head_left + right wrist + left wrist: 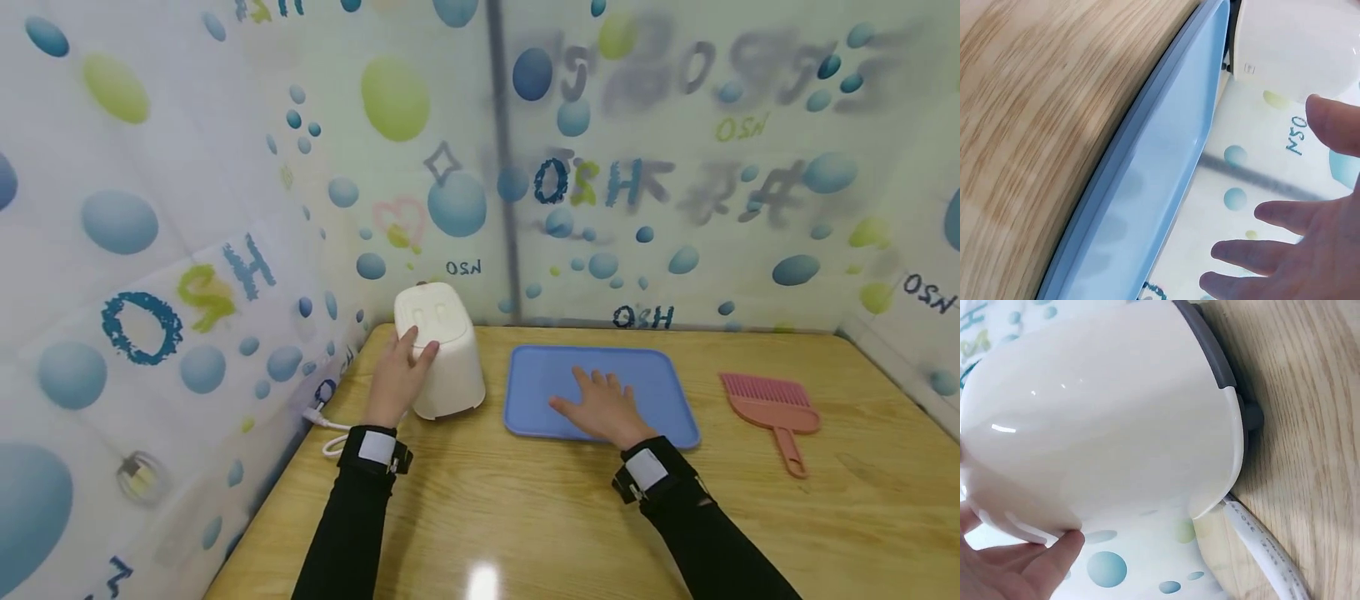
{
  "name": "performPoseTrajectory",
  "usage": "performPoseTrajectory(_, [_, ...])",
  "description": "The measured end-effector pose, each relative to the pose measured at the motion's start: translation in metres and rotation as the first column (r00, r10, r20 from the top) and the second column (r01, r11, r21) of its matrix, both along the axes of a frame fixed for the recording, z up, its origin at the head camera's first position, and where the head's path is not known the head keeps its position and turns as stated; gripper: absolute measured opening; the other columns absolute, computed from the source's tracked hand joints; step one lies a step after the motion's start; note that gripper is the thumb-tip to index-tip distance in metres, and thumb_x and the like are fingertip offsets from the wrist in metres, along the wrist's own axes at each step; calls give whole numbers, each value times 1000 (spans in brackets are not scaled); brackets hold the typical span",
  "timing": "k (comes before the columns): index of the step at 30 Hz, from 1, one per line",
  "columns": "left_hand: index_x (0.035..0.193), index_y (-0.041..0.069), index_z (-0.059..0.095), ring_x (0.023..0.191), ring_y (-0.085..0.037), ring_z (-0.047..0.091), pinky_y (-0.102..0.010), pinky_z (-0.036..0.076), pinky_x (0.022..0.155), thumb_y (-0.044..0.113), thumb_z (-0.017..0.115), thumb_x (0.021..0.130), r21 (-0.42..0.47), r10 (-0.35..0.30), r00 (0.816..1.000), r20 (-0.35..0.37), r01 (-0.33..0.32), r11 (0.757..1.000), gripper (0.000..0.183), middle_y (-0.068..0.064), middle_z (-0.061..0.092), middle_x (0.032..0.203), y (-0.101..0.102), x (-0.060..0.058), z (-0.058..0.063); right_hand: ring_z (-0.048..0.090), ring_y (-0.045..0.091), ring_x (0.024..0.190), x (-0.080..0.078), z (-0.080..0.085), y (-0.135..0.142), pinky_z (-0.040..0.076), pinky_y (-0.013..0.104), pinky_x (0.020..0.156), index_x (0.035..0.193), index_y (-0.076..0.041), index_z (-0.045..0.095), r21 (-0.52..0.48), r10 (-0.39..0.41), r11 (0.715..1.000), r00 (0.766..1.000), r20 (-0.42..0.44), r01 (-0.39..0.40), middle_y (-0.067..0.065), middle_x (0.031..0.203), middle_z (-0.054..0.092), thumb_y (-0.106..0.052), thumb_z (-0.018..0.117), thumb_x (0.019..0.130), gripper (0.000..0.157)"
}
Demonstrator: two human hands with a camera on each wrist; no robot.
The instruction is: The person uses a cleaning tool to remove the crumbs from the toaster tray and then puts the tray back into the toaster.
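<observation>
A white toaster [450,367] with a closed-looking top stands at the table's back left. My left hand [395,377] holds its near left upper edge, thumb and fingers spread around the corner. The left wrist view shows the toaster's glossy side [1116,425], its dark grey base and the fingers [1054,562] at the top edge. My right hand [602,407] hovers over a blue tray [525,422], fingers spread and holding nothing. In the right wrist view, the hand [1297,250] is apart from the tray [1147,162].
A pink dustpan-shaped tool [776,411] with a comb-like edge lies right of the tray. The toaster's white cord [333,433] lies on the wooden table [480,500] beside my left wrist. Bubble-printed curtains [675,208] enclose the table's back and sides.
</observation>
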State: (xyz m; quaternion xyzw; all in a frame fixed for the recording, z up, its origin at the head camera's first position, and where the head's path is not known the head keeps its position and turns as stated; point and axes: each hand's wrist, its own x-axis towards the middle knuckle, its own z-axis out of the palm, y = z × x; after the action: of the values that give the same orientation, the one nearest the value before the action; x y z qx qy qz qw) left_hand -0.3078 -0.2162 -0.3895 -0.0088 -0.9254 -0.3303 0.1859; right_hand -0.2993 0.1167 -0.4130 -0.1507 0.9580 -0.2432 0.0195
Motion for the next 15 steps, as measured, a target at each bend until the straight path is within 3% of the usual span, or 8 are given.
performPoseTrajectory(8, [155, 8, 40, 138, -48, 42, -60, 39, 108, 59, 47, 103, -37, 79, 997, -7, -79, 996, 73, -27, 31, 159, 11, 8, -1, 34, 52, 140, -1, 1, -25, 29, 62, 113, 153, 9, 31, -124, 87, 989, 996, 33, -82, 34, 153, 36, -48, 53, 104, 79])
performPoseTrajectory(15, [156, 10, 40, 132, -46, 48, -59, 43, 105, 59, 45, 104, -63, 112, 994, 4, -112, 992, 72, -26, 35, 155, 16, 13, 1, 43, 49, 136, -4, 2, -49, 38, 60, 108, 151, 8, 36, -187, 76, 980, 995, 64, -62, 32, 149, 43, -44, 54, 104, 72])
